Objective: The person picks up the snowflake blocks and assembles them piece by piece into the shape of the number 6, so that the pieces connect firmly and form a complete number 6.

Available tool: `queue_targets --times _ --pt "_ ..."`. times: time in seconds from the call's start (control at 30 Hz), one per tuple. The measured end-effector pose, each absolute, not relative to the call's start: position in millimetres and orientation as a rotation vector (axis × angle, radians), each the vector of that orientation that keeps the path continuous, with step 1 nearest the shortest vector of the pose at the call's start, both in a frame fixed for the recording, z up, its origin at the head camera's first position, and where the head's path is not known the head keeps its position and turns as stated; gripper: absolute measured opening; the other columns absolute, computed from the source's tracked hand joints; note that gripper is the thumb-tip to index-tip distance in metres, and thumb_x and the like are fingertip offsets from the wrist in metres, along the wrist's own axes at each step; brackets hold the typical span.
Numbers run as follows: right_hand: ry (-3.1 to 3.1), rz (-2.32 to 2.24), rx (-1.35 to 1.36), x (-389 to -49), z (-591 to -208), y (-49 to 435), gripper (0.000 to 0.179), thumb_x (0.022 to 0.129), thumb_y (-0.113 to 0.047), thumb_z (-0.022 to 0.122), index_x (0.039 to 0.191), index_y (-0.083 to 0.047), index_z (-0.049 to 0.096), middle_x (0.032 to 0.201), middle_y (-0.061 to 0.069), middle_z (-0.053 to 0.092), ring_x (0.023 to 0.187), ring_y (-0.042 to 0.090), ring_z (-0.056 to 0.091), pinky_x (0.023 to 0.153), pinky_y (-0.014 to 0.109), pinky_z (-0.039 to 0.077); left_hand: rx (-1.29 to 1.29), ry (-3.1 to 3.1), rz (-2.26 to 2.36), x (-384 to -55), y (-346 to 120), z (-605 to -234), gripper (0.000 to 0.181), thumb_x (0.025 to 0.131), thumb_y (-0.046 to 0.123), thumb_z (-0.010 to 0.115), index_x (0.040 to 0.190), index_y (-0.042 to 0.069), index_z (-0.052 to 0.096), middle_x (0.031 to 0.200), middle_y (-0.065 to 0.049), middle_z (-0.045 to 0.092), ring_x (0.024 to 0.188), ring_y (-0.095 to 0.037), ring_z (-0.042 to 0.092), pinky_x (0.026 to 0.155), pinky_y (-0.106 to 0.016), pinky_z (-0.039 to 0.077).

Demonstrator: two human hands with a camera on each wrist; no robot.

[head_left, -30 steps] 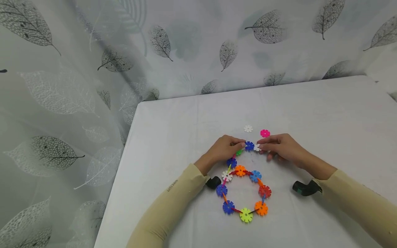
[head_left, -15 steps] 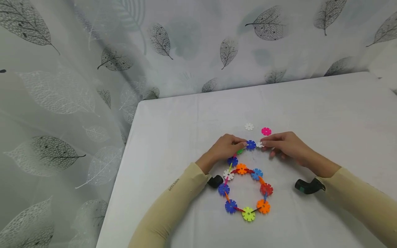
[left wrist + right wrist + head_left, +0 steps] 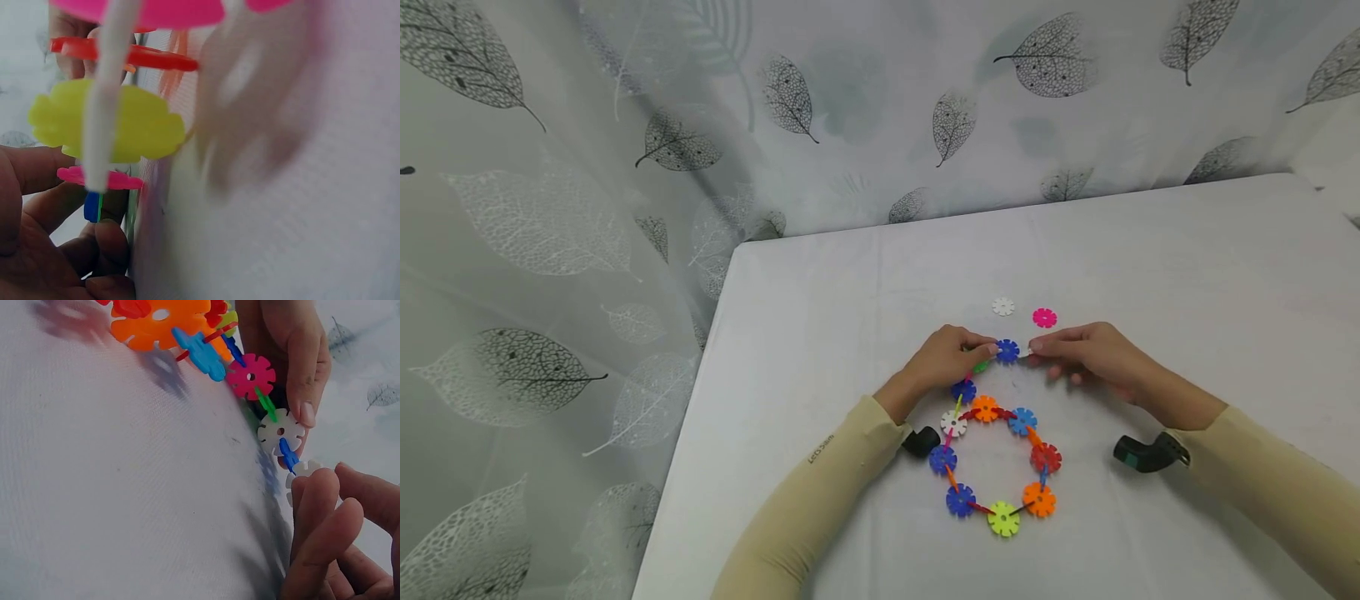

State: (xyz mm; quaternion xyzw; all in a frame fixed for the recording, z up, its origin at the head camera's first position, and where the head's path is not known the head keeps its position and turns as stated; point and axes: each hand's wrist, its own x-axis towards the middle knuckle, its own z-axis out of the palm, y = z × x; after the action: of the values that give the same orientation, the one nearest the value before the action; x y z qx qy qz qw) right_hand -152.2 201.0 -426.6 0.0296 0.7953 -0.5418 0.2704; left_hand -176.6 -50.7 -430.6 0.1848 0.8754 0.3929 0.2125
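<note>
My left hand (image 3: 943, 358) pinches a white notched disc (image 3: 281, 432) in a chain of interlocking plastic discs. A green disc (image 3: 265, 404) is slotted into one side of it, and a blue disc (image 3: 1007, 352) into the other. My right hand (image 3: 1097, 358) pinches another white disc (image 3: 305, 467) at the blue disc's free side; fingers cover much of it. From the left hand the chain runs down through a dark blue disc (image 3: 964, 390) to a closed ring, joining at a white disc (image 3: 953, 423). The ring's discs include a yellow-green disc (image 3: 1003, 518).
A loose white disc (image 3: 1003, 307) and a loose pink disc (image 3: 1044, 317) lie beyond the hands on the white-covered table (image 3: 820, 333). A leaf-patterned curtain (image 3: 865, 108) hangs behind and left. Black wrist cameras sit below both wrists.
The white disc in my right hand has turned from showing its face to nearly edge-on, with the hand shifting slightly. My left hand keeps its pinch on the chain.
</note>
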Motion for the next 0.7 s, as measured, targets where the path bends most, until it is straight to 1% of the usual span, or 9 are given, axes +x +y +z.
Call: queue_targets --times 0.23,0.5,0.7 --pt "2.069 -1.524 0.098 -149.1 -425.7 201.1 0.064 0.093 -0.044 0.073 0.136 0.001 0.062 0.108 0.003 0.076 0.09 0.017 0.072 0.068 0.023 0.053 0.506 2.431 1.1 -176.0 -51.2 -430.9 0.033 0.103 0.035 0.06 0.127 0.017 0.073 0.131 -0.001 0.067 0.117 -0.009 0.059 0.096 -0.024 0.045" --pt "2.072 -1.529 0.066 -146.4 -425.8 197.8 0.061 0.096 -0.043 0.069 0.135 0.003 0.061 0.116 0.007 0.074 0.095 0.018 0.073 0.074 0.026 0.057 0.502 2.436 1.093 -176.2 -51.2 -430.5 0.033 0.103 0.035 0.06 0.128 0.017 0.073 0.132 -0.001 0.067 0.12 -0.009 0.058 0.097 -0.025 0.045" --pt "2.069 -1.532 0.08 -145.8 -426.6 196.4 0.058 0.096 -0.043 0.069 0.132 0.002 0.062 0.115 0.008 0.074 0.095 0.018 0.073 0.075 0.027 0.057 0.49 2.433 1.101 -176.5 -50.8 -432.0 0.033 0.103 0.036 0.06 0.128 0.017 0.073 0.131 0.0 0.067 0.12 -0.01 0.059 0.099 -0.026 0.045"
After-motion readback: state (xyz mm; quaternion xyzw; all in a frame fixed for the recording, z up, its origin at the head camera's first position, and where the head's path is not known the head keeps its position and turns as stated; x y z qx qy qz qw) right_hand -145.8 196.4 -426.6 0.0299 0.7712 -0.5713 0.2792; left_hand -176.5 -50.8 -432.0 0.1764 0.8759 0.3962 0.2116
